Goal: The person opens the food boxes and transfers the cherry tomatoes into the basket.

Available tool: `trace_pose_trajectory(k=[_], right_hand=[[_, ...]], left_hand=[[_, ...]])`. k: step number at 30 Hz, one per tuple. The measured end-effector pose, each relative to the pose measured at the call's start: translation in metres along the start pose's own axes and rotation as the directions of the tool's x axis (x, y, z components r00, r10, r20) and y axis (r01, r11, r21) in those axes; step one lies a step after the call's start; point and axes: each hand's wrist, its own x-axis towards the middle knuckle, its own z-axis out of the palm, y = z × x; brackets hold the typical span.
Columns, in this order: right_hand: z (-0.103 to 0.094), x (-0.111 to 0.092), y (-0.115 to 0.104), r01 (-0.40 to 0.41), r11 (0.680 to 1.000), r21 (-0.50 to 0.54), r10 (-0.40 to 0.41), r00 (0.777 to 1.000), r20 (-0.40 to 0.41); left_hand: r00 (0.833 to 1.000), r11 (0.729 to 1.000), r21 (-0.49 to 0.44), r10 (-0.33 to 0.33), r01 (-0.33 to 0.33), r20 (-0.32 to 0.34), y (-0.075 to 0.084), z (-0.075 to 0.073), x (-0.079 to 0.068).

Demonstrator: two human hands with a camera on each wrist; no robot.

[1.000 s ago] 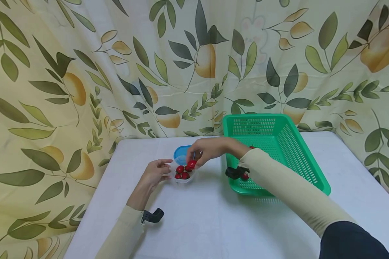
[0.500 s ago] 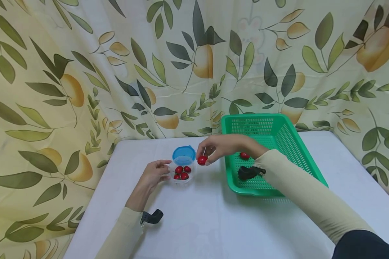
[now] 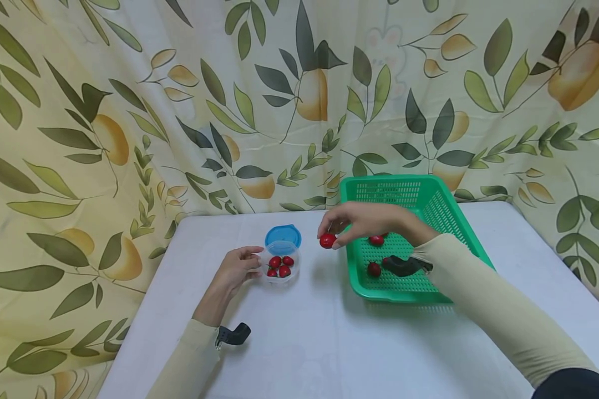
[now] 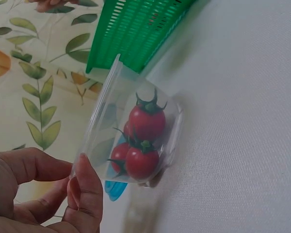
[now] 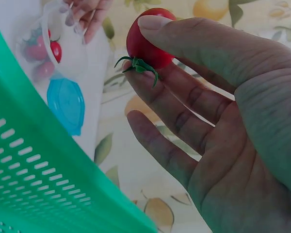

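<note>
My right hand pinches a red cherry tomato between thumb and fingertips, held up just left of the green basket's near-left rim. Its green calyx hangs below the thumb in the right wrist view. At the left, my left hand holds the rim of a small clear plastic container between thumb and fingers. Several cherry tomatoes with green stems lie inside it. The container's blue lid is folded back behind it.
A green perforated basket stands to the right, partly covered by my right forearm. Several cherry tomatoes lie in it, one near its front left. White cloth covers the table, and a leaf-patterned curtain hangs behind.
My right hand has drawn away from over the container to the right, carrying the tomato toward the basket. Tomatoes in the basket have come into sight. My left hand stays at the container.
</note>
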Motion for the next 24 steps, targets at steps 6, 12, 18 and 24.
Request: trace_pose_trajectory(k=[6,12,18,24], right_hand=[[-0.003,-0.011,0.006,-0.023,1.000,-0.009,0.023,1.000,-0.013],[-0.005,-0.024,0.012,-0.036,0.999,0.011,0.036,0.999,-0.038],[-0.008,-0.039,0.027,-0.011,0.999,0.040,0.013,0.998,-0.060],[-0.011,-0.054,0.038,0.008,0.998,0.058,-0.003,0.997,-0.075]], left_hand=[[1.000,1.000,0.006,-0.004,0.004,0.005,0.000,-0.001,0.000],[1.000,1.000,0.004,-0.006,0.006,0.004,0.000,-0.002,0.001],[1.000,1.000,0.004,-0.012,0.012,0.003,0.000,-0.002,0.002],[1.000,1.000,0.009,-0.007,0.007,0.001,-0.001,-0.002,0.002]])
